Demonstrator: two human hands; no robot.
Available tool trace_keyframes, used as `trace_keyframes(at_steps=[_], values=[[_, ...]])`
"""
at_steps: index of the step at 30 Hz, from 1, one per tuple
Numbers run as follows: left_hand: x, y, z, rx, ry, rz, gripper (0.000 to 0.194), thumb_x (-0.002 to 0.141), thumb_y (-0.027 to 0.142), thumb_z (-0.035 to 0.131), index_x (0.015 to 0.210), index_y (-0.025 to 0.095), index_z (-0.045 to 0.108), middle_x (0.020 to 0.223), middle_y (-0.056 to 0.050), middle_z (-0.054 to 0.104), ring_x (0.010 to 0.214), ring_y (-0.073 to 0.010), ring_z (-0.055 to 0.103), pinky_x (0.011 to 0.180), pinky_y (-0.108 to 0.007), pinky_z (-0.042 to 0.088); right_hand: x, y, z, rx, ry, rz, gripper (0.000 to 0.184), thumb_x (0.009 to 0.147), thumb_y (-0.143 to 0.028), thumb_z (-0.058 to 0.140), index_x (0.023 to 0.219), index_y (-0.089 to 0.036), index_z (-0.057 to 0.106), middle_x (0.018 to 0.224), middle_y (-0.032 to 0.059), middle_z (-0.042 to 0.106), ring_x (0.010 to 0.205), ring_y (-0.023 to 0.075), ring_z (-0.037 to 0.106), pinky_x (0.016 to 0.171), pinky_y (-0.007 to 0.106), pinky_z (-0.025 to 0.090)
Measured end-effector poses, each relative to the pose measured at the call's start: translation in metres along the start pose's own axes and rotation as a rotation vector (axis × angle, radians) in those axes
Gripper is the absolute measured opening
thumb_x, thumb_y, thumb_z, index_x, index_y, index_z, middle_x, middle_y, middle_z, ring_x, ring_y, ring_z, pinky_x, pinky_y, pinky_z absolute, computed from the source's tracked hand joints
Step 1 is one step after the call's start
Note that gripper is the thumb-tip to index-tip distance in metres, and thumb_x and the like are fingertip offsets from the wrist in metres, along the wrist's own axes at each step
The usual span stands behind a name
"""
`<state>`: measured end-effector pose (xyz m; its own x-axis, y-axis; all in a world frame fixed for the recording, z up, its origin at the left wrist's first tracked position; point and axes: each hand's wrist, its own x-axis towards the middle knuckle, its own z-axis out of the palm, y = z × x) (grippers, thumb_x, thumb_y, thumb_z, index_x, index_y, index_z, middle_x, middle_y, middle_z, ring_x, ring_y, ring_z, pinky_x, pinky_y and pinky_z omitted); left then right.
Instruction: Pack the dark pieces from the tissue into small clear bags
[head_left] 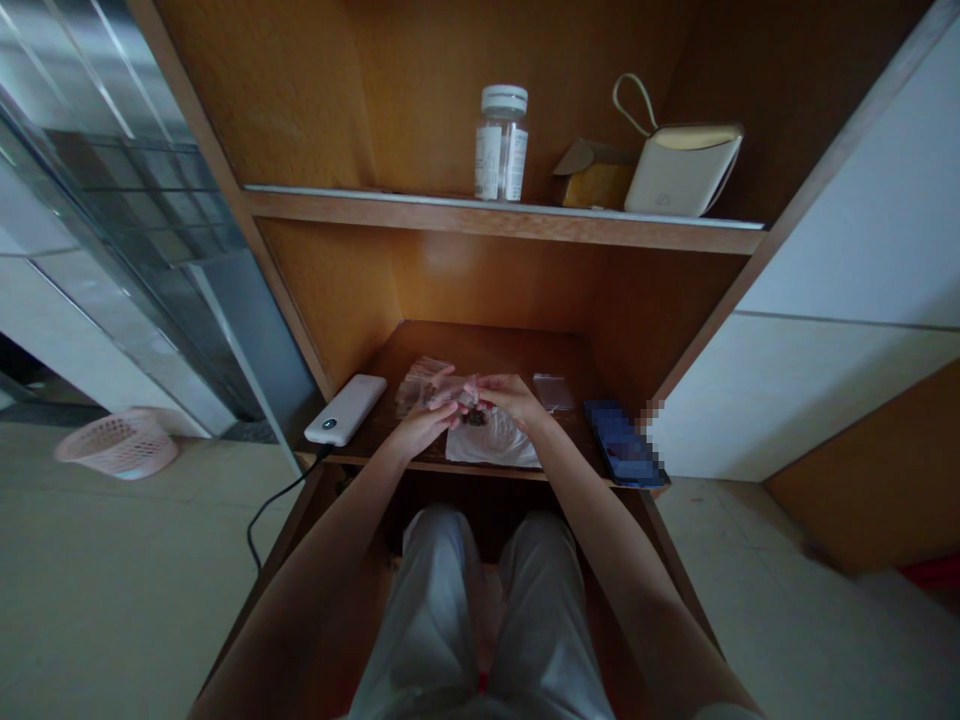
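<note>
My left hand (429, 418) and my right hand (508, 396) meet over a low wooden desk shelf (420, 345). Both hands pinch a small clear plastic bag (459, 393) between their fingertips. Under them lies a white sheet of paper (496, 446) with a little heap of dark small pieces (474, 417) on it. A pile of more clear small bags (418, 380) lies just behind my left hand. Another clear bag (553, 391) lies to the right of my right hand.
A white power bank (346, 408) with a black cable (274, 500) lies at the desk's left edge. A dark phone (621, 444) lies at the right. The upper shelf (420, 210) holds a white-capped bottle (501, 143), a cardboard box (592, 177) and a cream pouch (681, 167). A pink basket (120, 442) stands on the floor at left.
</note>
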<state>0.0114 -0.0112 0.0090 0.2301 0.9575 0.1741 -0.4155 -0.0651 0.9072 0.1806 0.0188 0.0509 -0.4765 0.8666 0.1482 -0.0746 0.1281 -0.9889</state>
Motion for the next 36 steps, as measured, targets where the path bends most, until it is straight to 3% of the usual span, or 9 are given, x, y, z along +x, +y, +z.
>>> trace_keyframes(at_steps=[4, 8, 12, 15, 17, 25, 30, 36], values=[[0.001, -0.003, -0.005, -0.033, 0.068, 0.007, 0.061, 0.065, 0.022, 0.075, 0.120, 0.030, 0.051, 0.104, -0.003, 0.064, 0.075, -0.0116, 0.061, 0.060, -0.023, 0.044, -0.002, 0.002, 0.002, 0.035, -0.026, 0.047, 0.031, 0.065, -0.040, 0.072, 0.085, -0.017, 0.070, 0.071, 0.0018, 0.069, 0.054, 0.0092, 0.056, 0.052, 0.022, 0.044], [0.003, -0.005, -0.011, -0.017, 0.092, 0.022, 0.053, 0.069, 0.022, 0.073, 0.118, 0.027, 0.052, 0.105, -0.003, 0.064, 0.077, -0.0119, 0.062, 0.064, -0.024, 0.046, 0.000, 0.012, 0.000, 0.026, 0.053, 0.019, 0.029, 0.065, -0.039, 0.071, 0.084, -0.017, 0.067, 0.076, 0.0025, 0.069, 0.055, 0.0097, 0.057, 0.053, 0.023, 0.046], [0.004, -0.001, -0.014, -0.020, 0.109, 0.027, 0.048, 0.067, 0.022, 0.074, 0.112, 0.024, 0.055, 0.101, -0.003, 0.066, 0.076, -0.0121, 0.063, 0.061, -0.023, 0.045, 0.012, 0.032, -0.001, -0.055, 0.277, -0.061, 0.027, 0.074, -0.044, 0.061, 0.082, -0.018, 0.063, 0.079, 0.0047, 0.067, 0.063, 0.0128, 0.061, 0.056, 0.024, 0.048], [0.005, 0.000, -0.017, 0.041, 0.089, -0.007, 0.050, 0.064, 0.020, 0.076, 0.109, 0.022, 0.055, 0.100, -0.004, 0.066, 0.075, -0.0134, 0.064, 0.057, -0.022, 0.044, 0.022, 0.050, 0.003, -0.057, 0.483, -0.086, 0.031, 0.084, -0.045, 0.045, 0.093, -0.019, 0.060, 0.096, 0.0087, 0.066, 0.077, 0.0159, 0.064, 0.063, 0.027, 0.050], [0.006, -0.002, -0.019, 0.114, 0.073, -0.029, 0.051, 0.062, 0.020, 0.077, 0.108, 0.021, 0.054, 0.097, -0.004, 0.066, 0.074, -0.0145, 0.065, 0.056, -0.022, 0.044, 0.026, 0.062, 0.005, -0.052, 0.549, -0.114, 0.033, 0.088, -0.044, 0.038, 0.099, -0.019, 0.057, 0.105, 0.0108, 0.064, 0.087, 0.0171, 0.064, 0.069, 0.029, 0.051], [0.012, 0.004, -0.009, 0.461, 0.002, -0.037, 0.047, 0.062, 0.020, 0.076, 0.104, 0.020, 0.055, 0.098, -0.004, 0.064, 0.077, -0.0147, 0.063, 0.065, -0.027, 0.049, 0.029, 0.094, 0.010, -0.143, 0.555, -0.155, 0.036, 0.092, -0.043, 0.032, 0.098, -0.023, 0.061, 0.102, 0.0083, 0.067, 0.092, 0.0168, 0.065, 0.077, 0.032, 0.048], [0.012, 0.015, -0.001, 0.480, -0.065, -0.036, 0.044, 0.063, 0.019, 0.075, 0.102, 0.019, 0.055, 0.096, -0.005, 0.064, 0.078, -0.0160, 0.063, 0.066, -0.028, 0.049, 0.030, 0.093, 0.010, -0.116, 0.558, -0.131, 0.040, 0.092, -0.044, 0.029, 0.097, -0.021, 0.061, 0.102, 0.0099, 0.068, 0.087, 0.0170, 0.066, 0.075, 0.033, 0.049], [0.012, 0.013, -0.014, 0.520, -0.035, -0.055, 0.048, 0.063, 0.023, 0.075, 0.107, 0.020, 0.055, 0.101, -0.007, 0.064, 0.076, -0.0158, 0.063, 0.059, -0.026, 0.048, 0.026, 0.085, 0.012, -0.067, 0.584, -0.110, 0.041, 0.092, -0.047, 0.028, 0.097, -0.022, 0.060, 0.102, 0.0101, 0.067, 0.079, 0.0178, 0.066, 0.070, 0.033, 0.050]])
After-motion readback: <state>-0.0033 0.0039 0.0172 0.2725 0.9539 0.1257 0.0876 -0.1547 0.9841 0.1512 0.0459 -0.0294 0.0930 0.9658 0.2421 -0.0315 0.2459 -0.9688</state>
